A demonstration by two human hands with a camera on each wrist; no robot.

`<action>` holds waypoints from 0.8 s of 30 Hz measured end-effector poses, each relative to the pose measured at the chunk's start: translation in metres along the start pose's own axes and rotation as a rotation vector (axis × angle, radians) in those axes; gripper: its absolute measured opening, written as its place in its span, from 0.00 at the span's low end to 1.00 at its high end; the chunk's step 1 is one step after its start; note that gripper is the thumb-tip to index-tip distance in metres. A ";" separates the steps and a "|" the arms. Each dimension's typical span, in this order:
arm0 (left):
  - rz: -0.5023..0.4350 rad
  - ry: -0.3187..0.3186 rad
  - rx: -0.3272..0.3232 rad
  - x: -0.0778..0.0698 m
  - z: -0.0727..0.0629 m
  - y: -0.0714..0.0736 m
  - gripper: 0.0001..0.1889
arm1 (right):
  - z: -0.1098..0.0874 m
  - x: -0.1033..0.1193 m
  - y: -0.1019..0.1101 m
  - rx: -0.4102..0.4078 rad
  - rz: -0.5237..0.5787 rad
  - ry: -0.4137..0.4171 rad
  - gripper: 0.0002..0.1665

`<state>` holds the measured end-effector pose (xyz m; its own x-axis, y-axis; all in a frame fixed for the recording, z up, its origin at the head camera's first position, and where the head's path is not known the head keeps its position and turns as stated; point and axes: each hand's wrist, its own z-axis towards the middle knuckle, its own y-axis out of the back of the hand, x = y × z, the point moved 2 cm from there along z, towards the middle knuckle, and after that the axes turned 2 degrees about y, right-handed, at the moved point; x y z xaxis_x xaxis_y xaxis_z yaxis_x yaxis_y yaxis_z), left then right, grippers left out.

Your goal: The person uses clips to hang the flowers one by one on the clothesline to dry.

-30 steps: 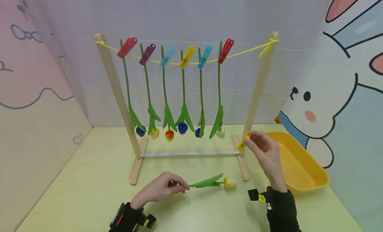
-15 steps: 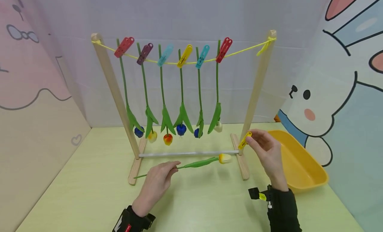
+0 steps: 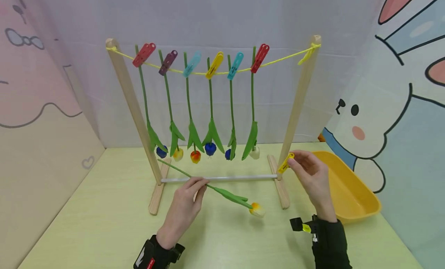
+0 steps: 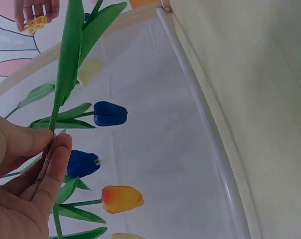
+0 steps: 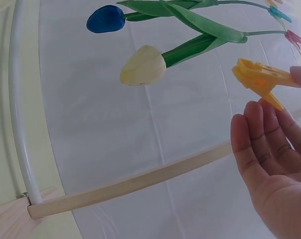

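Note:
My left hand [image 3: 184,207] pinches the green stem of an artificial tulip [image 3: 257,210] with a white-and-yellow head. The stem slants from upper left down to the head at lower right, above the table. In the left wrist view the thumb and fingers grip the stem [image 4: 54,117] just below the leaves. Beside the rack's right post, my right hand [image 3: 313,180] holds a yellow clothespin [image 3: 286,163] by its handle end. The right wrist view shows the clothespin [image 5: 260,77] between thumb and fingers. Several tulips hang head down from a yellow line [image 3: 285,60], each under a clothespin.
A wooden rack with a left post [image 3: 133,110] and a right post [image 3: 299,107] carries the line. A white rod [image 3: 222,179] joins its feet low down. The yellow basin [image 3: 368,201] stands at the right, partly behind my right hand. Cartoon-printed sheets surround the table [image 3: 87,222].
My left hand has risen from near the table with the tulip and turned it, so the stem end now points up left and the head down right. My right hand has barely moved.

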<state>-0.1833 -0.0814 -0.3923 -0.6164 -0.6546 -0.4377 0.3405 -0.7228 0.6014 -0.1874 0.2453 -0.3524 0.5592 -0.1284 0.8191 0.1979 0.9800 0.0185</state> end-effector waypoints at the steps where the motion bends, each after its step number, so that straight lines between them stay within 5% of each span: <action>1: -0.014 -0.009 -0.016 -0.001 0.001 0.000 0.12 | 0.000 0.000 0.001 -0.003 0.000 -0.004 0.14; 11: -0.130 -0.188 -0.175 -0.007 0.006 -0.010 0.14 | 0.000 -0.001 0.003 -0.049 -0.026 -0.037 0.14; 17: -0.184 -0.251 -0.158 -0.019 0.018 -0.016 0.14 | 0.001 0.000 -0.002 -0.048 -0.022 -0.033 0.15; 24: -0.140 -0.359 -0.091 -0.042 0.040 -0.023 0.15 | 0.002 0.000 -0.001 -0.027 -0.010 -0.010 0.16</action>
<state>-0.1943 -0.0284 -0.3610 -0.8650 -0.4406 -0.2400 0.2869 -0.8268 0.4839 -0.1893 0.2444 -0.3510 0.5488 -0.1361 0.8248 0.2247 0.9744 0.0113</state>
